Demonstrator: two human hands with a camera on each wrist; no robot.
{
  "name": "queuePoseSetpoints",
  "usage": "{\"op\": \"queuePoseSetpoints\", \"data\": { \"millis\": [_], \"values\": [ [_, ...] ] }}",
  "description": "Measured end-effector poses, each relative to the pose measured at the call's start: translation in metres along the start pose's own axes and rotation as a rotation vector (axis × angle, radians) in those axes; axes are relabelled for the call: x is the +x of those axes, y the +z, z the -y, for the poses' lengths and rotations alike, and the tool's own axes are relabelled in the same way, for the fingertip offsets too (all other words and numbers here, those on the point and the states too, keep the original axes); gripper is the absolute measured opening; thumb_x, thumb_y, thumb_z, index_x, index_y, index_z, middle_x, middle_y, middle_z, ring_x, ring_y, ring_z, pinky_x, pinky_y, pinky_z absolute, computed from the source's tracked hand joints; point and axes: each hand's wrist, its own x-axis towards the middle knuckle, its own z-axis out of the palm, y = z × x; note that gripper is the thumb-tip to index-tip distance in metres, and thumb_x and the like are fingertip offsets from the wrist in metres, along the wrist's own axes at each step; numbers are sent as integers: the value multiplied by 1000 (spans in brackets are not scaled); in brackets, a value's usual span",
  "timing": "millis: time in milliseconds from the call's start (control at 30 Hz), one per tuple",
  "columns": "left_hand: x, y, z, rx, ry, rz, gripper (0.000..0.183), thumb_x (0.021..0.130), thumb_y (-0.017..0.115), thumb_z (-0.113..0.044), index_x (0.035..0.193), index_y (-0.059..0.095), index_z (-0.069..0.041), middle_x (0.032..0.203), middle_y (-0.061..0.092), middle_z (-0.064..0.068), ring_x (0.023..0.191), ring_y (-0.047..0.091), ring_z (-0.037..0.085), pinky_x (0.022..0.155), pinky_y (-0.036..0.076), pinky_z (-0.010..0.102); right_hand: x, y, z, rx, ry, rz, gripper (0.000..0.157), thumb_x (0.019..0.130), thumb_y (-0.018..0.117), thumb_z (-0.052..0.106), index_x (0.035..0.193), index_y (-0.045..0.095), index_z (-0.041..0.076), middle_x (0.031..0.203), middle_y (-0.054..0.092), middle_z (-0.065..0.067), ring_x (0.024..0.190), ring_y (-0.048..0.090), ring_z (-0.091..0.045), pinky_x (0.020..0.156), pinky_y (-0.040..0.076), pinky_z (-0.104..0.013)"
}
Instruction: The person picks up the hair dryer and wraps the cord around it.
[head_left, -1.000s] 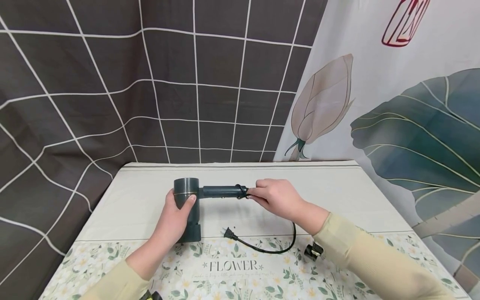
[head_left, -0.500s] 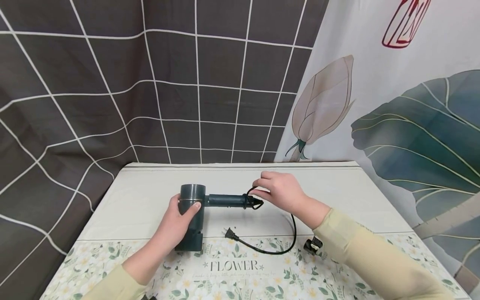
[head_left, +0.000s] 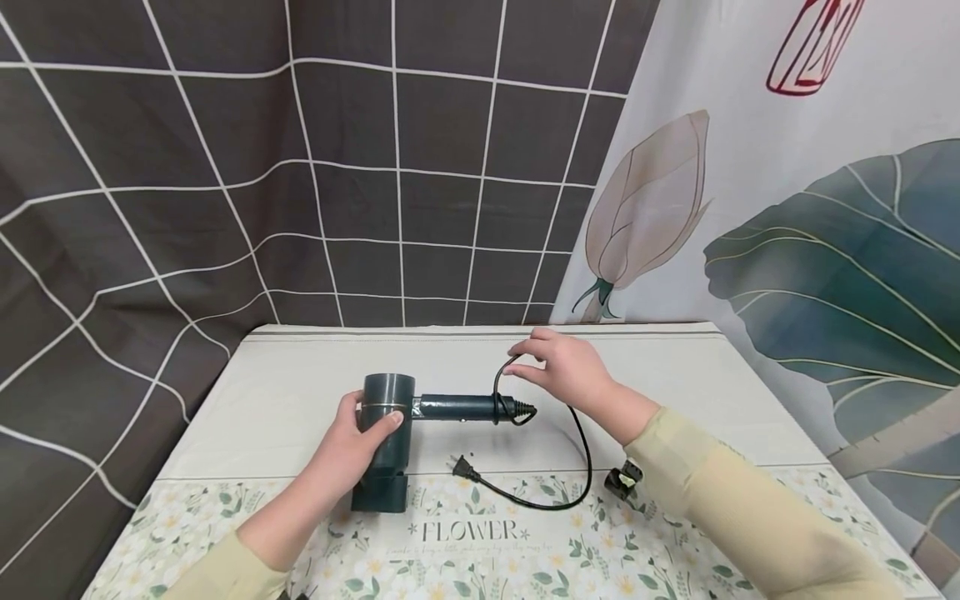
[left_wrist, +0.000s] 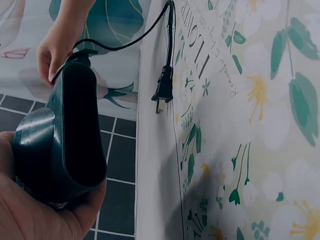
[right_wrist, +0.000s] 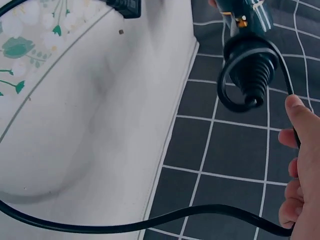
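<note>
A dark teal hair dryer (head_left: 392,446) is held over the table, its handle (head_left: 461,407) pointing right. My left hand (head_left: 360,435) grips the barrel, thumb across its front. In the left wrist view the flat nozzle (left_wrist: 84,125) faces the camera. My right hand (head_left: 566,367) pinches the black power cord (head_left: 498,379) just beyond the handle's end. That cord loops round the ribbed strain relief (right_wrist: 250,75), seen in the right wrist view. From the right hand the rest curves down to a two-pin plug (head_left: 465,469) on the cloth.
A pale tablecloth (head_left: 300,367) with a floral front band and the word FLOWER covers the table. Behind hangs a dark grid-patterned curtain (head_left: 442,200); a white curtain (head_left: 667,275) with leaf and bud prints hangs at the right. A small black device (head_left: 622,480) sits at the right wrist.
The right hand has drawn the cord up and away from the handle's end, opening a wider loop. Hair dryer and left hand have moved slightly right and toward the front.
</note>
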Motion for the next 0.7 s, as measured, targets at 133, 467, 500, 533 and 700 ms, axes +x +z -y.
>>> {"op": "queuePoseSetpoints", "data": {
  "millis": [133,467,500,533,700],
  "values": [
    [0,1,1,22,9,9,97,91,59,-61,155,12,-6,149,35,32,131,44,47,105,31,67,3,0,-4,40,113,53,26,86,76,41,101,77,19,91,65,4,63,53,-8,55,44,-27],
    [-1,4,4,18,34,19,89,92,61,-58,152,19,-7,140,47,27,118,57,36,99,40,61,8,5,-12,84,243,108,28,88,73,44,95,78,18,85,63,5,67,53,-11,59,45,-30],
    [0,4,4,18,36,18,88,93,61,-57,152,19,-7,140,48,27,118,57,36,99,40,62,8,5,-13,92,257,118,28,89,72,45,96,78,18,84,63,5,67,52,-12,60,44,-31],
    [0,4,4,18,37,16,88,93,61,-57,152,20,-8,140,48,27,118,57,36,99,40,62,9,6,-14,104,273,129,29,89,72,45,97,78,18,83,62,5,67,50,-12,60,44,-31],
    [-1,4,4,17,45,23,84,93,62,-56,151,22,-9,136,52,24,116,58,34,99,40,60,12,8,-17,160,344,176,32,90,70,46,101,78,18,85,63,6,70,50,-12,63,44,-32]
  ]
}}
